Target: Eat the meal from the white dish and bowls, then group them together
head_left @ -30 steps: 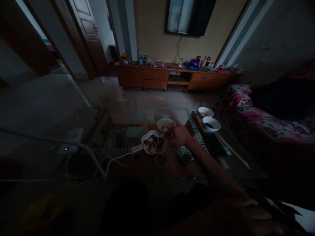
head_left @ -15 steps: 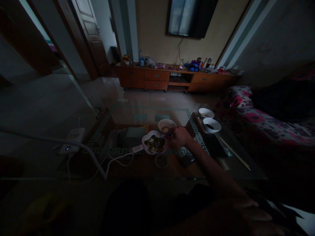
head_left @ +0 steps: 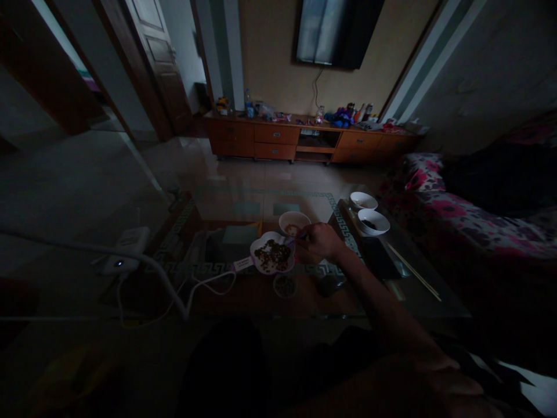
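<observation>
My right hand [head_left: 319, 240] reaches over the glass table with its fingers pinched on a thin purple utensil [head_left: 296, 237]. The utensil slants down toward the right rim of a white, purple-edged, scalloped pan [head_left: 257, 266], and its working end is hard to make out in the dim light. Chopped dark green and brown food [head_left: 274, 255] lies in the pan. Just behind stands a white bowl [head_left: 285, 219] with some reddish food inside. Low at the right, my left hand [head_left: 455, 374] lies across by my right elbow, fingers stretched out, with nothing visible in it.
Two white bowls [head_left: 381, 229] stand at the right, near a pair of chopsticks [head_left: 413, 271] and a dark flat object [head_left: 380, 258]. A small round dish [head_left: 285, 286] sits before the pan. At left are a white device [head_left: 126, 249] and cables [head_left: 163, 276].
My right hand has shifted slightly to the right with the purple utensil, away from the food. The pan and bowls stay in place.
</observation>
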A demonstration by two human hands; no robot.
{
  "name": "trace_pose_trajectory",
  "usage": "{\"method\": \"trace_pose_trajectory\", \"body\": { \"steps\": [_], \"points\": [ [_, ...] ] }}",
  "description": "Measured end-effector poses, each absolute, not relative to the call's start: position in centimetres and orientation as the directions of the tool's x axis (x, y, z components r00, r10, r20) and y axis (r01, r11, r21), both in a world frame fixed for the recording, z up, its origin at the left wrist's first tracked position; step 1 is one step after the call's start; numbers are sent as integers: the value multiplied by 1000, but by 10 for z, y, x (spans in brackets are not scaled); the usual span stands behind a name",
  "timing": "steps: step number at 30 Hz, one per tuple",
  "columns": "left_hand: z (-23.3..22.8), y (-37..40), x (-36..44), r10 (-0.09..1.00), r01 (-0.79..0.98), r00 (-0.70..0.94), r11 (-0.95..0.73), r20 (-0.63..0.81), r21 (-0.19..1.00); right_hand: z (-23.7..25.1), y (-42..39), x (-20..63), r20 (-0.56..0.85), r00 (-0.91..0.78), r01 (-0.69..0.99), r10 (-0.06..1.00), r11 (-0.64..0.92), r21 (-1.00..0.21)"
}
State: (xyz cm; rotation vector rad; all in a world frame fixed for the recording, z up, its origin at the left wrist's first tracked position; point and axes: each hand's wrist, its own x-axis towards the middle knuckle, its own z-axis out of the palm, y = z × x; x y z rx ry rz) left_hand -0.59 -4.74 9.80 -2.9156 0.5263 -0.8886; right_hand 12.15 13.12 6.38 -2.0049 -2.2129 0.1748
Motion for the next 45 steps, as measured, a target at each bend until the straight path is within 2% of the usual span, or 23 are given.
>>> {"method": "trace_pose_trajectory", "body": {
  "steps": [10, 19, 26, 33, 37, 40, 42, 45],
  "points": [
    [96, -48, -4, -341, -291, 794, -940, 504, -178, 64, 132, 119, -4, -113, 980, 994, 110, -167],
    [103, -46, -9, -338, -267, 776, -941, 532, -207, 61, 132, 119, 3, -116, 978, 993, 115, -174],
    [101, -46, -11, -325, -273, 796, -946, 510, -177, 61, 133, 119, 4, -130, 978, 992, 129, -164],
    [107, -44, -14, -335, -258, 790, -942, 513, -216, 58, 133, 117, 23, -151, 972, 988, 152, -178],
    [107, -44, -11, -333, -283, 794, -943, 508, -177, 60, 133, 117, 107, -131, 955, 986, 154, -254],
    [109, -43, -12, -337, -293, 786, -941, 518, -167, 63, 134, 122, 260, -26, 923, 965, 123, -364],
    [106, -43, -10, -348, -308, 770, -937, 535, -166, 65, 134, 127, 332, 57, 918, 942, 81, -387],
    [93, -48, -1, -362, -335, 722, -929, 589, -161, 63, 133, 131, 327, 68, 921, 943, 67, -385]
  ]
}}
